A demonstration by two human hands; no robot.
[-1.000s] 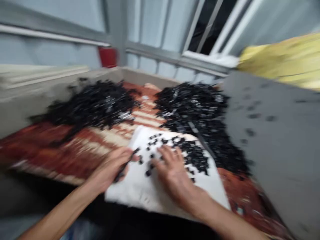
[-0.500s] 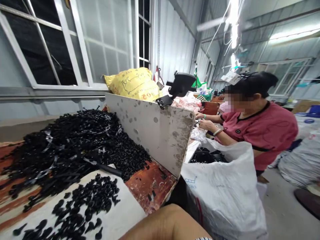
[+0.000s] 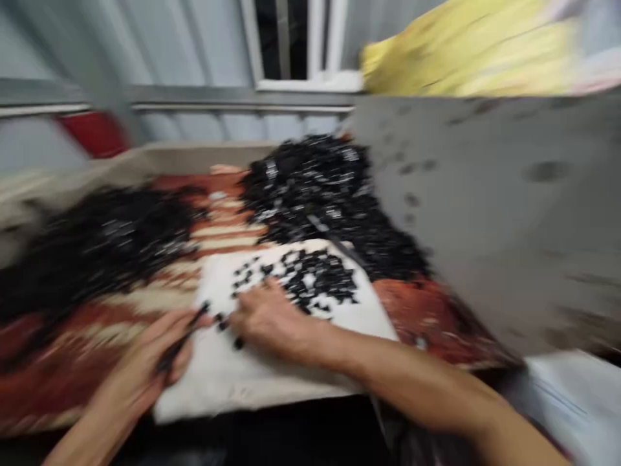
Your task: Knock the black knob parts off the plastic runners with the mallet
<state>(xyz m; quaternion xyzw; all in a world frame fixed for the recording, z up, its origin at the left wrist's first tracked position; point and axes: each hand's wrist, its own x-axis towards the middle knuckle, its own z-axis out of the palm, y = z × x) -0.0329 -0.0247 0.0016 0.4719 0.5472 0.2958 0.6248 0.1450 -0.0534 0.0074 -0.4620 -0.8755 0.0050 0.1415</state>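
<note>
The left hand (image 3: 156, 355) had its fingers clamped on a slim black piece (image 3: 171, 355) slanting up rightward, while the nearer right hand (image 3: 276, 323), grip too blurred to tell, had most black bits (image 3: 334, 279) just beyond, rightward, on the white sheet (image 3: 272, 375).

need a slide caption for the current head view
Left hand holding a slim dark object, right hand by small black pieces on a white sheet, black heaps nearby.
</note>
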